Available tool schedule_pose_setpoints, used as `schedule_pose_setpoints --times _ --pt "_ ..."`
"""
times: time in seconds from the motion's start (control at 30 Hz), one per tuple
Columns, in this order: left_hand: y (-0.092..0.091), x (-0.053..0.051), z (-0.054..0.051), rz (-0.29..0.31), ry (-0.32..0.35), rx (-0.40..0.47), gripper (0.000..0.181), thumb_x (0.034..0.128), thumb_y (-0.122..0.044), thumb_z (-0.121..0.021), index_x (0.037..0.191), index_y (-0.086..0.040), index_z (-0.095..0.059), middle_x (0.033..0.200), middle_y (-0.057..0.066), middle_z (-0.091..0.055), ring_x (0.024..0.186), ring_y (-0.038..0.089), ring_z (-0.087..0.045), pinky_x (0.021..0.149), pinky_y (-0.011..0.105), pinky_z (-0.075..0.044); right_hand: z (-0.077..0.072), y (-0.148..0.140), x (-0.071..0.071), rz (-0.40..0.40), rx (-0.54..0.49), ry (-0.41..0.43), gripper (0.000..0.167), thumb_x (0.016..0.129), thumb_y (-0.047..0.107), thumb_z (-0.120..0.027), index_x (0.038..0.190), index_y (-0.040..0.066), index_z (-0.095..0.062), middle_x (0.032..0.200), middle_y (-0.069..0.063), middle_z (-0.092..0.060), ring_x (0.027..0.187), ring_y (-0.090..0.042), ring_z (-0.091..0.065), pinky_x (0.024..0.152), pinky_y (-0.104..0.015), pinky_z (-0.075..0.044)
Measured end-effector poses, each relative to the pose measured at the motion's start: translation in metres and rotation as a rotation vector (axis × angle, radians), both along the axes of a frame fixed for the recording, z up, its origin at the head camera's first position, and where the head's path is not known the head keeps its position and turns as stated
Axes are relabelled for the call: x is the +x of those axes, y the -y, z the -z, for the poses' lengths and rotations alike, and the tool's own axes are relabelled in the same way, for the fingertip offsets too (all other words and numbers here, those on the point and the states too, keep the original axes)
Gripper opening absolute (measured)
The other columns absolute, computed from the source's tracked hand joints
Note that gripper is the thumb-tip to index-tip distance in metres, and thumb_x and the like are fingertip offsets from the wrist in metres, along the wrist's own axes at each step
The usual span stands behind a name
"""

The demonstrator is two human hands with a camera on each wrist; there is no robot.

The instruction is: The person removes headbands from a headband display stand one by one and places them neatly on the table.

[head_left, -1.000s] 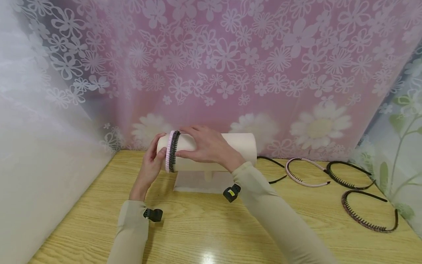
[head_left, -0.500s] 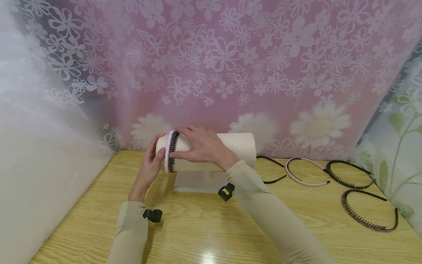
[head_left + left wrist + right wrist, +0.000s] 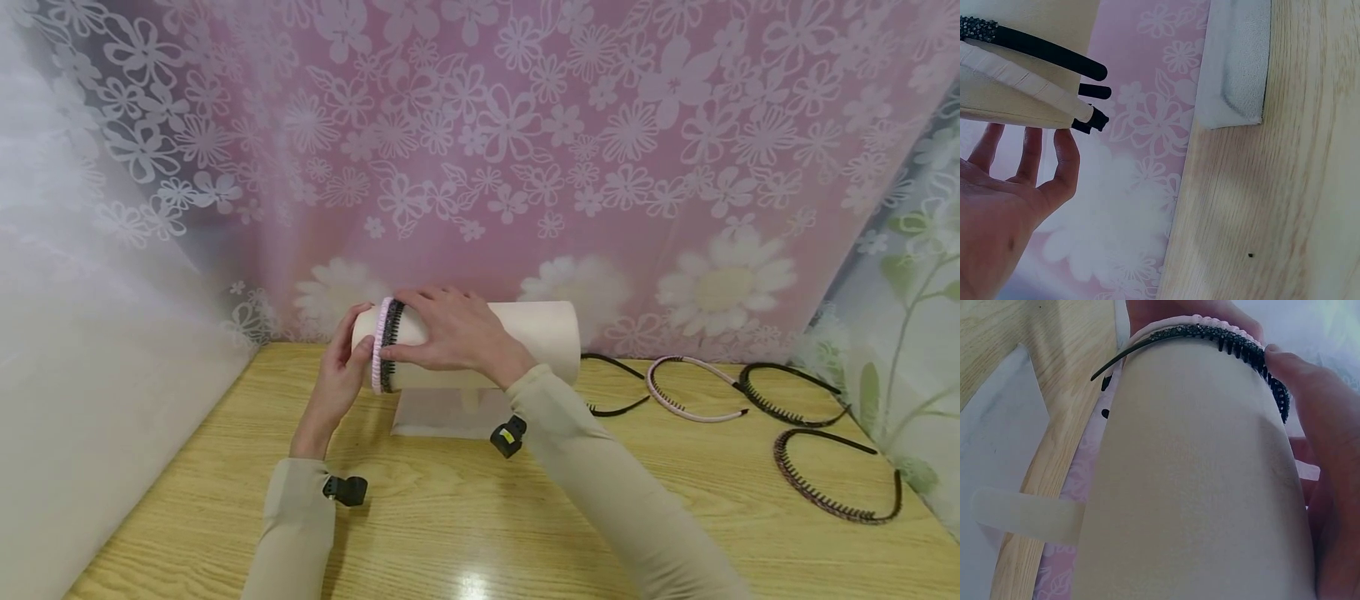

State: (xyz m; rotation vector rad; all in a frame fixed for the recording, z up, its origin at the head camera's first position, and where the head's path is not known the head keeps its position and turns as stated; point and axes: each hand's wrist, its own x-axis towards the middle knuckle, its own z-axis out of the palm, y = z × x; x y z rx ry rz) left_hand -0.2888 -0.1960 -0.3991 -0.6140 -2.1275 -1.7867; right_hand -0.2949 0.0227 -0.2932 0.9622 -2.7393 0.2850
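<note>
A cream cylindrical headband stand [image 3: 546, 337] lies sideways on its pale base [image 3: 431, 417]. Around its left end sit a pink ribbed headband [image 3: 378, 350] and, close against it on the right, a sparkly black toothed headband [image 3: 393, 323]. My left hand [image 3: 331, 383] grips the stand's left end, thumb in front beside the pink headband; the left wrist view has its fingertips touching the stand's underside. My right hand [image 3: 453, 332] arches over the stand and holds the black headband, thumb on its front edge and fingers at the top. Dark headband tips [image 3: 1094, 92] stick out below.
Several more headbands lie on the wooden table to the right: a black one [image 3: 613, 412] partly behind the stand, a pink one [image 3: 701, 416], another black one [image 3: 780, 411] and a dark reddish one [image 3: 817, 500]. A flowered pink curtain [image 3: 480, 167] hangs behind.
My right hand has slid left along the stand, and the black headband has moved left with it, closer to the pink one. My left hand keeps its grip on the end.
</note>
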Motion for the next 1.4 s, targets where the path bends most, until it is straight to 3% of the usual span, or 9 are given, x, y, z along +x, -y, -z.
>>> schedule_pose_setpoints --times 0.23,0.47,0.87,1.27,1.4 --pt "-0.0010 0.0006 -0.0001 0.016 -0.009 0.014 0.050 0.1104 -0.019 -0.043 0.159 -0.013 -0.033 0.143 -0.002 -0.051 0.112 0.011 -0.060 0.083 0.022 -0.055 -0.0004 0.0007 0.0014 0.025 0.008 0.016 0.082 0.088 0.078 -0.055 0.154 0.031 -0.043 0.152 -0.001 -0.055 0.139 -0.027 -0.052 0.108 -0.052 -0.045" --pt "-0.0026 0.0024 -0.0007 0.005 -0.006 0.017 0.048 0.1103 -0.018 -0.043 0.158 -0.021 -0.037 0.139 -0.004 -0.053 0.107 0.010 -0.061 0.081 0.022 -0.056 -0.0009 0.0004 0.0030 0.032 0.014 0.012 0.082 0.088 0.077 -0.055 0.153 0.030 -0.043 0.147 -0.001 -0.059 0.130 -0.026 -0.058 0.100 -0.049 -0.049" --pt "-0.0007 0.0012 0.0003 0.018 -0.009 0.024 0.048 0.1106 -0.019 -0.043 0.158 -0.021 -0.036 0.140 -0.003 -0.053 0.108 0.011 -0.061 0.081 0.023 -0.055 -0.0013 0.0012 0.0040 0.037 0.032 0.019 0.082 0.088 0.079 -0.051 0.156 0.035 -0.039 0.149 0.000 -0.057 0.129 -0.026 -0.058 0.097 -0.048 -0.048" --pt "-0.0006 0.0023 -0.0022 0.002 -0.004 -0.003 0.049 0.1108 -0.022 -0.042 0.159 -0.020 -0.035 0.144 0.000 -0.050 0.110 0.012 -0.060 0.081 0.022 -0.055 -0.0005 0.0037 0.0026 0.057 0.037 0.026 0.083 0.087 0.079 -0.052 0.155 0.034 -0.040 0.146 0.000 -0.059 0.125 -0.023 -0.060 0.098 -0.047 -0.047" --pt "-0.0011 0.0020 -0.0016 -0.004 -0.006 -0.011 0.048 0.1108 -0.023 -0.043 0.158 -0.019 -0.036 0.143 0.000 -0.051 0.107 0.012 -0.061 0.080 0.023 -0.054 -0.0012 0.0032 0.0034 0.055 0.043 0.037 0.085 0.086 0.076 -0.055 0.156 0.031 -0.039 0.148 -0.001 -0.057 0.126 -0.024 -0.059 0.103 -0.049 -0.045"
